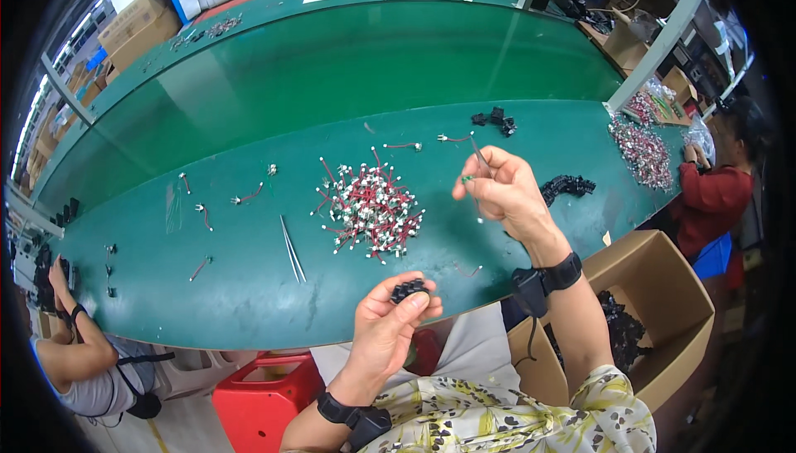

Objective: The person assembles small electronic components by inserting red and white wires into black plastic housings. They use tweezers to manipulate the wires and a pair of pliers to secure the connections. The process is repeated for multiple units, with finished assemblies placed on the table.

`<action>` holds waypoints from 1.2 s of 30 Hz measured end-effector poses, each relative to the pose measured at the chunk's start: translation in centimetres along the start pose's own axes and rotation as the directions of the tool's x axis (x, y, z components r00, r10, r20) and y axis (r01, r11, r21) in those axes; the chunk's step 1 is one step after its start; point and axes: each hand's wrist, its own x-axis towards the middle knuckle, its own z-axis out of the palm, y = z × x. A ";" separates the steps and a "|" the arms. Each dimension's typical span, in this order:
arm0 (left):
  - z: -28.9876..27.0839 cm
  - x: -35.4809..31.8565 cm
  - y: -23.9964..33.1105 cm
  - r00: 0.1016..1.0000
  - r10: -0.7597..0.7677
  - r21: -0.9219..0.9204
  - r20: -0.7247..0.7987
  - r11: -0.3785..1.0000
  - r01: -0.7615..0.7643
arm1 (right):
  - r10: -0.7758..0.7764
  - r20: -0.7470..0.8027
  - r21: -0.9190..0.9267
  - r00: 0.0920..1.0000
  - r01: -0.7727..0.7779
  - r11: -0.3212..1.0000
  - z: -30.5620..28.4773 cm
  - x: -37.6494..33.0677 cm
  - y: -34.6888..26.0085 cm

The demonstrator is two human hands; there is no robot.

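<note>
Between the thumb and fingers of my left hand is a small cluster of black plastic parts, held just above the bench's near edge. My right hand is raised to the right of it, pinching slim metal tweezers. A bit of green shows at those fingertips, and a small white end hangs below; I cannot make out what they belong to. Left of my right hand lies a heap of red-wired white connectors. A second pair of tweezers rests on the green bench left of my left hand.
Black parts lie in a group at the back and in a curved row beyond my right wrist. Loose wired connectors are scattered leftward. An open carton stands at right. Other people sit at both bench ends.
</note>
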 end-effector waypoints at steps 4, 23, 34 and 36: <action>1.3 0.5 -0.1 0.949 0.313 0.241 -0.024 0.924 -0.298 | -0.002 -0.018 -0.163 1.000 -0.001 0.987 3.5 -4.0 0.5; 0.7 -2.8 -3.1 0.992 -0.127 0.114 0.001 0.985 0.126 | -0.091 -0.196 -0.489 0.976 -0.017 0.872 6.2 -16.5 3.5; -0.2 -2.7 -4.0 0.931 -0.244 -0.003 0.270 0.967 0.255 | -0.591 0.108 -0.866 0.799 0.368 0.339 4.9 -18.0 3.1; -0.5 -2.7 -4.4 0.909 -0.281 -0.038 0.308 0.951 0.307 | -0.612 0.218 -0.860 0.761 0.445 0.248 4.8 -17.9 2.9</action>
